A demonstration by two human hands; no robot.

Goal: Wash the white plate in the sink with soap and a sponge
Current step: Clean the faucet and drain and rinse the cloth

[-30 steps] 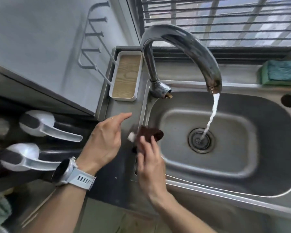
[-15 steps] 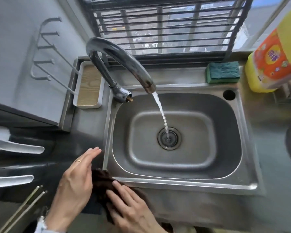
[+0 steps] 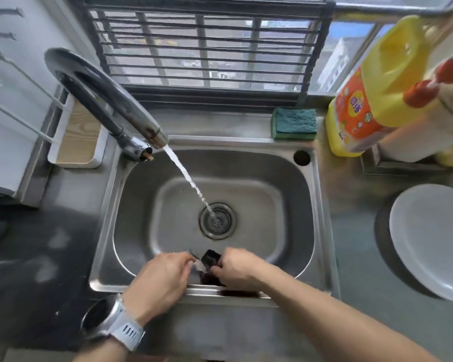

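Note:
The white plate [image 3: 434, 239] lies on the counter right of the steel sink [image 3: 321, 205], untouched. A green sponge [image 3: 294, 123] rests on the ledge behind the sink, beside a yellow soap bottle [image 3: 364, 111]. Water runs from the tap [image 3: 102, 100] into the drain [image 3: 217, 220]. Over the sink's front edge, my left hand [image 3: 160, 280] and my right hand [image 3: 237, 267] both grip a small dark brown cloth [image 3: 209, 267] with a white tag; the left pinches the tag end.
A white tray with a wooden base [image 3: 76, 142] stands left of the tap, below a wire hook rack [image 3: 13, 84]. A barred window [image 3: 207, 48] lies behind. More bottles [image 3: 429, 113] crowd the right ledge. A watch is on my left wrist.
The view swung right, bringing the plate into sight. Both hands carried the dark cloth from the counter left of the sink to over its front edge.

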